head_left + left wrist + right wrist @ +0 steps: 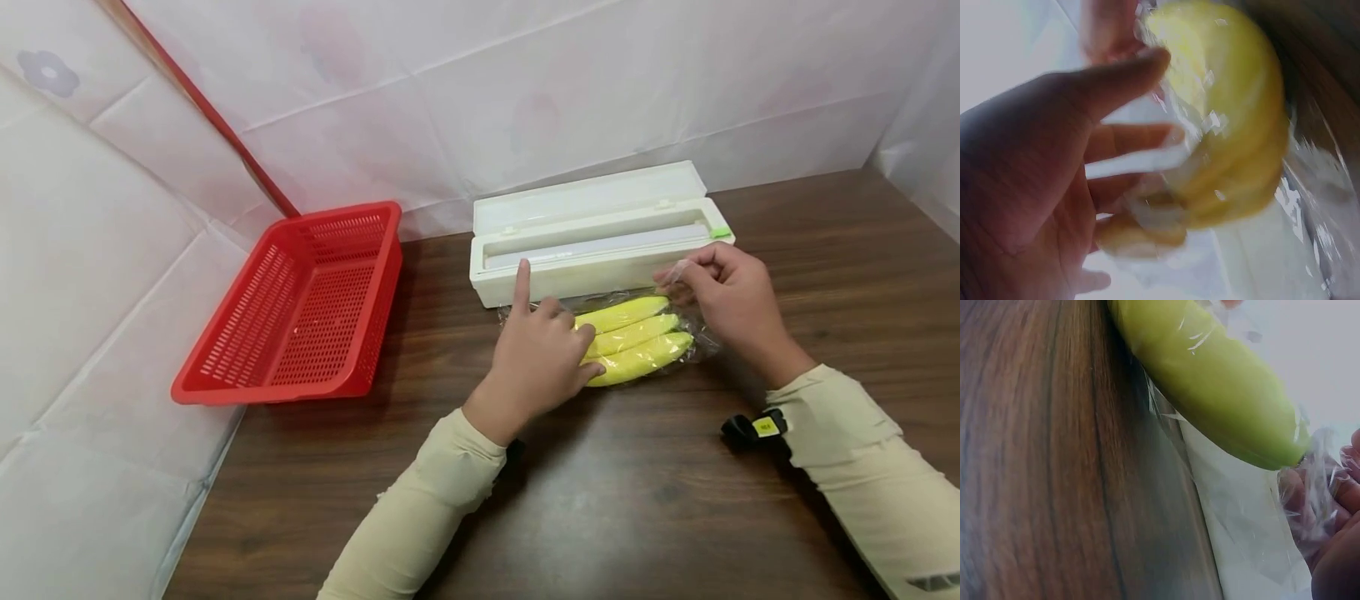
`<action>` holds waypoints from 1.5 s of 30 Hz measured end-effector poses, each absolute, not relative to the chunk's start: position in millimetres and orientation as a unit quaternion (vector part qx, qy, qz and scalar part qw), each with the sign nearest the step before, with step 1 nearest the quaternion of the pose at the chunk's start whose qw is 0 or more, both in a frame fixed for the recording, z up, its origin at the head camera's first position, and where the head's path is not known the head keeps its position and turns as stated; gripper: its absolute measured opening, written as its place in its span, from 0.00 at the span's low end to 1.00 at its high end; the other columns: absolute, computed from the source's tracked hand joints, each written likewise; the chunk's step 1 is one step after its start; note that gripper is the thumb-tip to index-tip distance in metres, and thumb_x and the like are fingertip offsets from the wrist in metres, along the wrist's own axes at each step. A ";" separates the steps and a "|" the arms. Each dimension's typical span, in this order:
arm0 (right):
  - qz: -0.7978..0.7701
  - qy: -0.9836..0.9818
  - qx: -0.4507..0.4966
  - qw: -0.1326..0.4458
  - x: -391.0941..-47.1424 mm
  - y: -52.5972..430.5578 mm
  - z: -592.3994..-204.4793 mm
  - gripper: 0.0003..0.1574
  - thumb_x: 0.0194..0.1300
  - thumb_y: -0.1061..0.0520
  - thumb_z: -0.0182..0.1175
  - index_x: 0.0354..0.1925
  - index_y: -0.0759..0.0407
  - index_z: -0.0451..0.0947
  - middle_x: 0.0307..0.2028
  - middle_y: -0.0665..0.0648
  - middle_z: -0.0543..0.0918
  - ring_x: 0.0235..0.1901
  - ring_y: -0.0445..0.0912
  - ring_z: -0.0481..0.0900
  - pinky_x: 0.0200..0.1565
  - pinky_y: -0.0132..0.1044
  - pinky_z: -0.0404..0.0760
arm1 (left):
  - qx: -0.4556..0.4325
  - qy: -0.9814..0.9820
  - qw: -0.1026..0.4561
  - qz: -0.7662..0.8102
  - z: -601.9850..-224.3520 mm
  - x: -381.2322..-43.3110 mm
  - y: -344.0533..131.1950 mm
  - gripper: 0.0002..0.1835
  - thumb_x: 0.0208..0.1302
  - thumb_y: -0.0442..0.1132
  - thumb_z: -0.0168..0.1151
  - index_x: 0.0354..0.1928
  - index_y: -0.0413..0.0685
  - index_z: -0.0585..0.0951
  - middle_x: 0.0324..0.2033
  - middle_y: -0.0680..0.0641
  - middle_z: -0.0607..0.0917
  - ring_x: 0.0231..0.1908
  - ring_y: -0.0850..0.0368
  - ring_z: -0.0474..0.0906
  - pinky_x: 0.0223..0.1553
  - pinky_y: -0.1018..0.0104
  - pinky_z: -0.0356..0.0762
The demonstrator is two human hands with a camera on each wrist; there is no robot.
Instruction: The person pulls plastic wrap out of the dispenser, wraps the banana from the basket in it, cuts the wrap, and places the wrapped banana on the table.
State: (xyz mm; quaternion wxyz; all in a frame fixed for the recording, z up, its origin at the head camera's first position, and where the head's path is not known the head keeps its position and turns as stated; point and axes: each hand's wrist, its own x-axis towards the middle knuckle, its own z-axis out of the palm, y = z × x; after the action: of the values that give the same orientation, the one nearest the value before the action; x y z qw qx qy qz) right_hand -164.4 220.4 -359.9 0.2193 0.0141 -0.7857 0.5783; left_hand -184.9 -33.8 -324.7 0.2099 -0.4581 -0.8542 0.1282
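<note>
Nearest you: two pale cloth sleeves [420, 508] over a table [637, 500] of dark brown, streaked wood grain. One small black device [741, 430], at your right wrist.

Hands, two. Your left hand [542, 354]: index finger straight out, thumb and other fingers spread at the left part of the bananas [633, 340]; no firm grip shows. Your right hand [738, 292]: fingers curled, pinching a gathered tuft of clear plastic film [1319, 500] by the right-hand tips.

Bananas, three: side by side on the table, between your hands, just in front of a white box [600, 275]. Risks, as judged: pull harder on the right than your light left touch can hold, and the row may slide or fan apart. Too sharp a tug may tear the thin film; slack may let it cling to itself and bunch up.

Materials: bananas smooth, bright yellow, gently curved, tapered. Film glossy, crinkled, full of glints. Box long, straight-edged, apparently hard plastic; pale roll [615, 244] inside, lid [585, 200] tilted back, green tab [720, 232] at its right end.

Left of the box: one red basket [262, 392], rectangular, walls pierced with slots. Farthest: one slanting red pole [225, 129]; creased white sheeting [450, 50], faintly patterned.
</note>
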 end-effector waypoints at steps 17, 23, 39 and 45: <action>0.538 -0.810 -0.005 0.235 -162.8 216.6 -355.9 0.17 0.76 0.58 0.52 0.52 0.66 0.82 0.36 0.52 0.89 0.34 0.40 0.86 0.35 0.28 0.82 | -0.523 -0.828 0.166 0.112 -343.4 -159.0 -3.2 0.28 0.68 0.63 0.56 0.59 0.52 0.79 0.59 0.49 0.77 0.62 0.50 0.71 0.67 0.53 0.64; 0.521 -0.825 -0.034 0.219 -162.7 213.4 -353.2 0.18 0.76 0.54 0.53 0.50 0.63 0.84 0.36 0.49 0.89 0.39 0.38 0.84 0.37 0.26 0.79 | -0.512 -0.840 0.126 0.129 -352.8 -157.0 -0.3 0.30 0.68 0.64 0.56 0.63 0.55 0.76 0.61 0.52 0.76 0.59 0.51 0.73 0.61 0.56 0.70; 0.427 -0.873 -0.037 0.234 -150.7 205.8 -333.9 0.19 0.75 0.49 0.53 0.45 0.56 0.88 0.38 0.53 0.89 0.22 0.42 0.75 0.22 0.29 0.69 | -0.515 -0.824 0.202 0.124 -362.0 -161.8 3.5 0.17 0.76 0.42 0.53 0.62 0.62 0.80 0.61 0.57 0.80 0.50 0.58 0.81 0.36 0.66 0.79; 0.420 -0.873 -0.031 0.246 -146.2 208.5 -324.9 0.20 0.75 0.51 0.51 0.46 0.58 0.87 0.37 0.54 0.90 0.28 0.36 0.78 0.25 0.27 0.69 | -0.511 -0.830 0.193 0.114 -360.7 -163.5 6.0 0.18 0.76 0.41 0.52 0.63 0.65 0.79 0.61 0.59 0.80 0.49 0.59 0.81 0.30 0.66 0.79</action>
State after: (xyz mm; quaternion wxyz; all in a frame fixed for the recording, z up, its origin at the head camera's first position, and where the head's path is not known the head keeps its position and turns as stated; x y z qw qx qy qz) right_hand -146.2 208.5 -324.9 0.2459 -0.0308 -0.8730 0.4200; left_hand -163.5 6.0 -360.7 0.1929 -0.5111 -0.8298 0.1143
